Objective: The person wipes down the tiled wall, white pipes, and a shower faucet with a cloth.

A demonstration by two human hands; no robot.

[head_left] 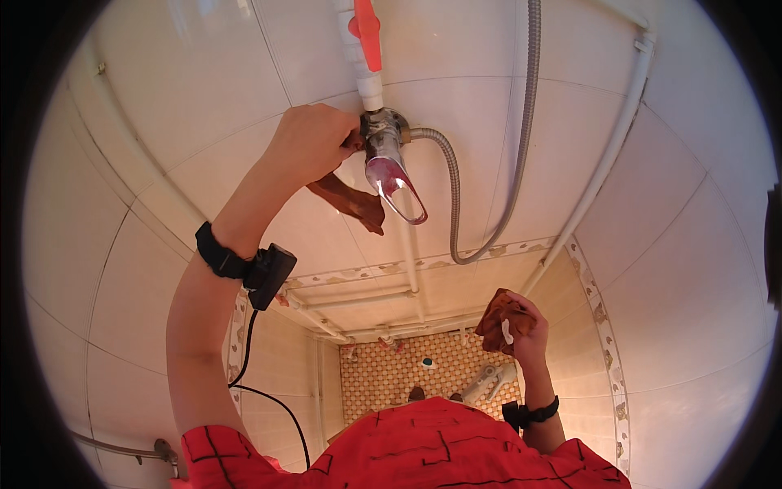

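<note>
Right grip [533,332] holds a crumpled brown cloth [495,321].

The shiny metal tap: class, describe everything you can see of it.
The tap, against a tiled wall, looks like chromed metal with pale blotches. A looped lever, reddish on its surface, extends down and slightly right in the picture. A white pipe fitting meets it from above; a ribbed silver hose joins its right side. The left hand, with a brown cloth, is at its left side; exact contact is hidden.
</note>
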